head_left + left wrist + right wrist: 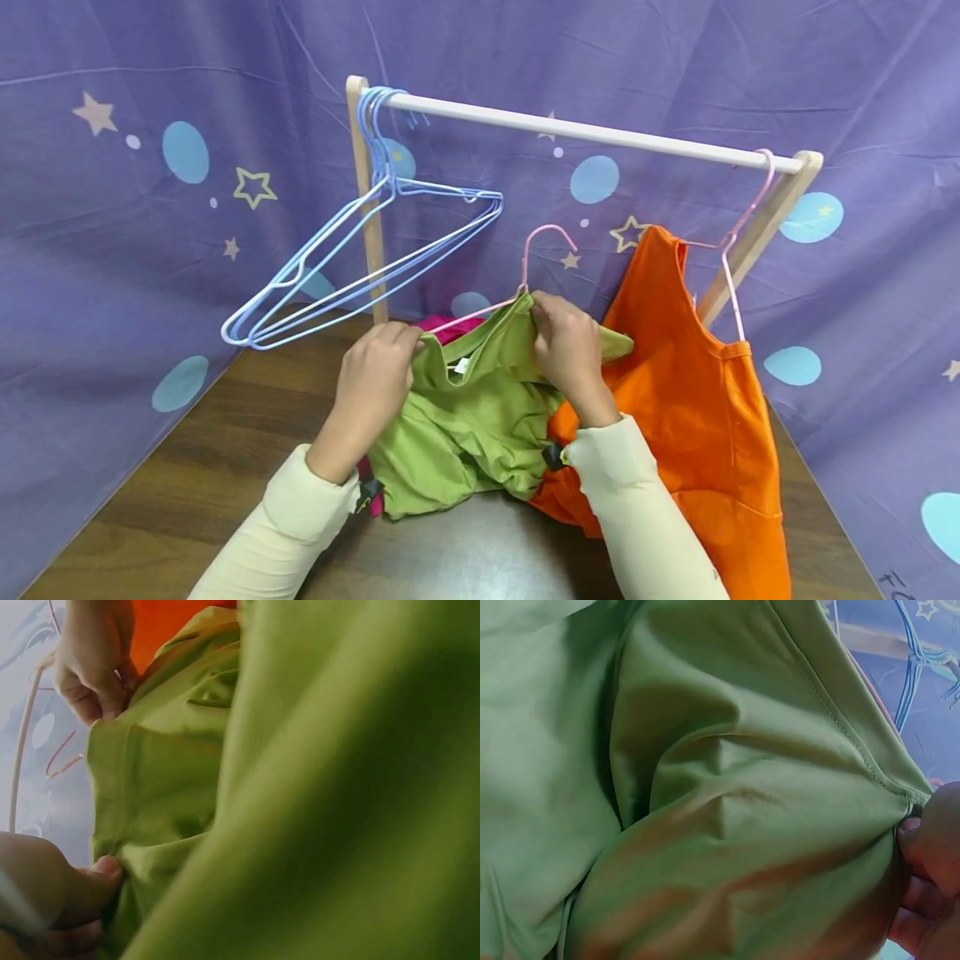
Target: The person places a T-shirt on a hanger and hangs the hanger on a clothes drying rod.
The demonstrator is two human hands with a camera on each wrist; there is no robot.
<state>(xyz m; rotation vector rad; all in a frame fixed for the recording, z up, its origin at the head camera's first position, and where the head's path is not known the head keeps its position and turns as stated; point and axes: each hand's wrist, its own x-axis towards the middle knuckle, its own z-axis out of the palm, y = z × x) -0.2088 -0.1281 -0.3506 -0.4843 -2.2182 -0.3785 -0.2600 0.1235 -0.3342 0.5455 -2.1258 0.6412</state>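
A green garment (480, 425) with a white tag (461, 365) inside its neckline is held up over the table. A pink hanger (526, 258) is partly inside it, its hook standing free above the cloth and below the rail. My left hand (375, 375) pinches the neckline edge on the left; in the left wrist view the thumb (105, 870) presses on the cloth. With bent fingers my right hand (570, 346) grips the opposite shoulder, close beside the hook's base. That pinch shows at the seam in the right wrist view, right hand (937, 862) at the edge.
A white rail (585, 132) on wooden posts stands behind. Several blue and white hangers (375, 258) hang at its left end. An orange sleeveless garment (697, 408) hangs on a pink hanger at the right. Magenta cloth (450, 329) lies behind the green garment on the wooden table (187, 483).
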